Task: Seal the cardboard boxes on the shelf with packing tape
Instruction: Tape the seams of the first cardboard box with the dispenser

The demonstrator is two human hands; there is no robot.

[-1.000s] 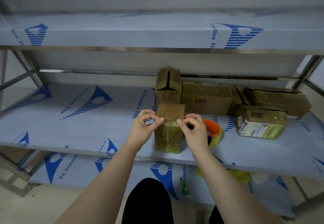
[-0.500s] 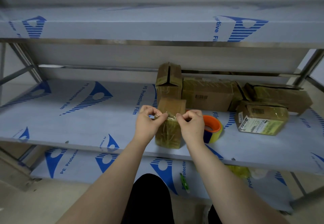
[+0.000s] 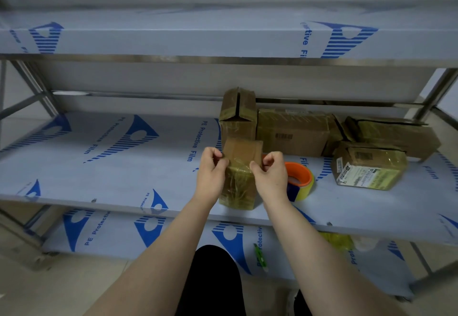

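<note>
— Fingers (image 3: 217, 161), entry one: how do they stand?
— Curled, on both sides. Left hand (image 3: 210, 177) and right hand (image 3: 272, 179) each pinch one end of a strip of clear packing tape (image 3: 239, 166), stretched across the upper front of a small upright brown cardboard box (image 3: 239, 184).
— Where is that box?
— Middle level of the steel shelf rack (image 3: 99, 179), near the front edge, between the two hands. Its lower half is glossy with tape.
— Rolls of tape?
— One: orange-cored roll of yellowish clear tape (image 3: 298, 179), on the same level, just right of the right hand.
— Other boxes?
— Four, brown cardboard, behind and to the right: one tall box with a slit top (image 3: 238, 115), just beside one wide box with a barcode (image 3: 292, 132); one flapped box at far right (image 3: 396, 132); one labelled box wrapped in tape (image 3: 369, 169) in front of it. Five in all.
— Surface and room?
— Three shelf levels, all covered in grey film with blue print. Bottom level: one small green object (image 3: 260, 256), one yellowish crumpled heap (image 3: 337, 241); I cannot tell what either is. Pale floor (image 3: 62, 286) beneath.
</note>
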